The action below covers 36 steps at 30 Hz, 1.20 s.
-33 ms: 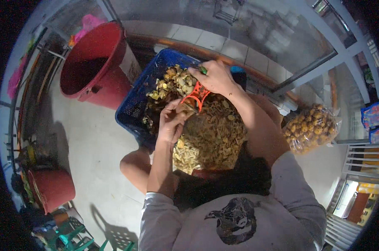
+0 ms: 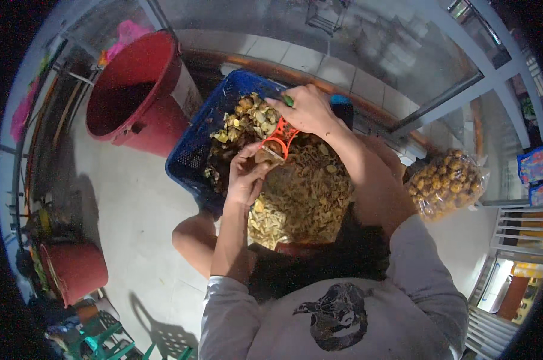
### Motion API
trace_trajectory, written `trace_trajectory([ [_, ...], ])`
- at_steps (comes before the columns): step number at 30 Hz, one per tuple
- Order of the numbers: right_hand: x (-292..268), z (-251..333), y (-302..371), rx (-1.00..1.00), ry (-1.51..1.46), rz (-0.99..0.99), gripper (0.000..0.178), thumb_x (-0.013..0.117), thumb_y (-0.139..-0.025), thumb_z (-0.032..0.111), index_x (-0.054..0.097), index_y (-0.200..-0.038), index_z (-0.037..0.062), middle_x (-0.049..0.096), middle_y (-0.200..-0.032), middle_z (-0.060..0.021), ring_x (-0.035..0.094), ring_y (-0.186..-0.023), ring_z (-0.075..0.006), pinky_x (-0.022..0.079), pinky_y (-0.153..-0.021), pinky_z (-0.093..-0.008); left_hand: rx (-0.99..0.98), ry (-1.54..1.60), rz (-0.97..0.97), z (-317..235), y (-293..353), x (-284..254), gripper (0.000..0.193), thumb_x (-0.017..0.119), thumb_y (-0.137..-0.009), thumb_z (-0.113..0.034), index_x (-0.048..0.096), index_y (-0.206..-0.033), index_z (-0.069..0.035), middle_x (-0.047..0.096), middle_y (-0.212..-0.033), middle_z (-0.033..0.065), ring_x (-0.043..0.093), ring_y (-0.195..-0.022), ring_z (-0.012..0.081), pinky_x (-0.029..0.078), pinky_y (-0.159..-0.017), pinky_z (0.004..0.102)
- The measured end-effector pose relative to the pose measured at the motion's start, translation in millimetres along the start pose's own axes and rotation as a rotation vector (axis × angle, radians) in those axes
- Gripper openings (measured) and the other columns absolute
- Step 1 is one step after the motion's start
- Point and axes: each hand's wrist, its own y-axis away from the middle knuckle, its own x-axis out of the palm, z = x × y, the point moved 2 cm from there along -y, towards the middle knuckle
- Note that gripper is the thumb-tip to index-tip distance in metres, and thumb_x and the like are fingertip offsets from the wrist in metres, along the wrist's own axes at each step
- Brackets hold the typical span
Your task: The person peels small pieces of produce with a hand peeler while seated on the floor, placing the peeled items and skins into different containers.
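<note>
My right hand (image 2: 307,111) is closed round the green handle of a peeler with an orange-red Y-shaped head (image 2: 286,133). The peeler's blade rests against a small pale-brown vegetable piece (image 2: 268,157), its kind unclear. My left hand (image 2: 246,177) pinches that piece between thumb and fingers, which partly hide it. Beyond and left of my hands, a blue plastic crate (image 2: 190,141) holds lumpy yellow-brown vegetable pieces (image 2: 247,123). Below my hands spreads a heap of brownish peelings (image 2: 310,186), with paler cream strips (image 2: 268,225) at its near left side.
A large red bin (image 2: 154,114) stands left of the crate. On the right lies a clear bag of round brown produce (image 2: 448,186). A smaller red bucket (image 2: 76,273) and green plastic chairs (image 2: 112,336) are at the lower left. Glass panels run along the far side.
My right hand and the peeler have shifted slightly left and away from me. My left hand still holds the vegetable piece in nearly the same place.
</note>
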Motion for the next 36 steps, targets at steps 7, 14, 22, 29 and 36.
trace_trajectory([
  [7,8,23,-6,-0.257,0.204,0.047,0.022,0.063,-0.077,0.027,0.066,-0.077,0.0046,0.062,-0.069,-0.0226,0.062,-0.07,-0.0408,0.049,-0.069,-0.0495,-0.031,-0.114,-0.026,-5,6,4,0.05,0.074,-0.07,0.006,0.056,-0.117,0.003,0.063,-0.109,0.0099,0.061,-0.102,0.0201,0.051,-0.087,0.0328],
  [14,-11,-24,-32,0.001,0.255,0.032,0.028,0.057,-0.084,0.031,0.067,-0.072,0.008,0.061,-0.06,-0.0129,0.062,-0.058,-0.0276,0.051,-0.061,-0.0431,0.055,-0.114,-0.033,-1,10,4,0.054,0.078,-0.068,0.004,0.057,-0.118,0.001,0.06,-0.114,0.0074,0.056,-0.108,0.0199,0.046,-0.093,0.0329],
  [22,-12,-6,-14,0.006,0.274,0.03,0.036,0.054,-0.085,0.043,0.07,-0.081,0.0115,0.066,-0.075,-0.021,0.065,-0.075,-0.0397,0.053,-0.072,-0.0491,0.051,-0.054,-0.02,11,4,2,0.052,0.076,-0.071,0.001,0.054,-0.118,0.0,0.058,-0.114,0.0054,0.056,-0.105,0.0189,0.043,-0.094,0.0337],
  [29,-9,15,1,-0.163,0.283,0.068,0.027,0.06,-0.081,0.032,0.071,-0.089,0.0094,0.066,-0.073,-0.019,0.065,-0.074,-0.0378,0.052,-0.072,-0.0474,0.066,0.005,-0.058,14,5,-4,0.053,0.078,-0.069,0.0,0.053,-0.116,-0.001,0.059,-0.111,0.0049,0.057,-0.104,0.0187,0.043,-0.096,0.0335],
  [36,-5,15,1,-0.012,0.168,0.045,0.024,0.06,-0.081,0.032,0.072,-0.093,0.0147,0.066,-0.074,-0.0186,0.065,-0.075,-0.0377,0.052,-0.075,-0.0462,0.045,0.119,-0.116,9,10,2,0.053,0.077,-0.071,-0.003,0.053,-0.117,-0.001,0.06,-0.111,0.0053,0.057,-0.104,0.0188,0.041,-0.097,0.0328],
])
